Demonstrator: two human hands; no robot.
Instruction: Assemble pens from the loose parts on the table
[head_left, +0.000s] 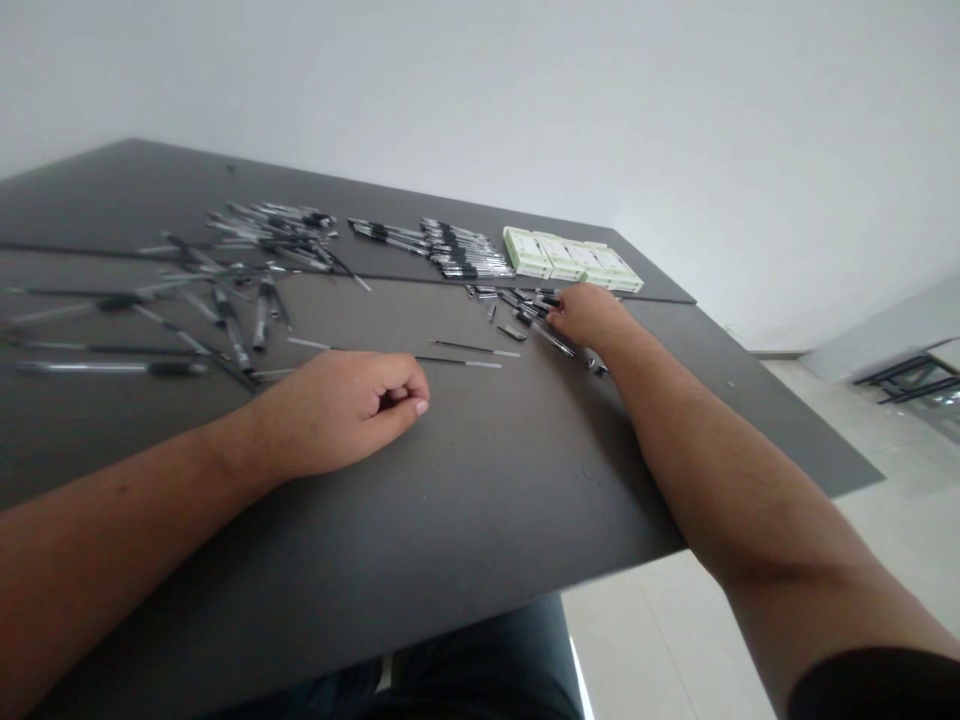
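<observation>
My left hand (356,405) rests on the grey table with its fingers curled in and the thumb tip against the forefinger; nothing shows in it. Just beyond it lie two thin pen refills (474,348), side by side. My right hand (589,315) reaches to a small heap of pen parts, its fingers bent down at a dark piece. Whatever they pinch is hidden. Around these fingers are small caps (511,332) and clear pen barrels (551,338), some partly under the hand and forearm.
A loose pile of pens and refills (274,235) spreads over the left side of the table (450,530). Neatly laid pens (465,248) lie at the back middle. Beside them stand several pale green boxes (570,258). A white wall rises behind.
</observation>
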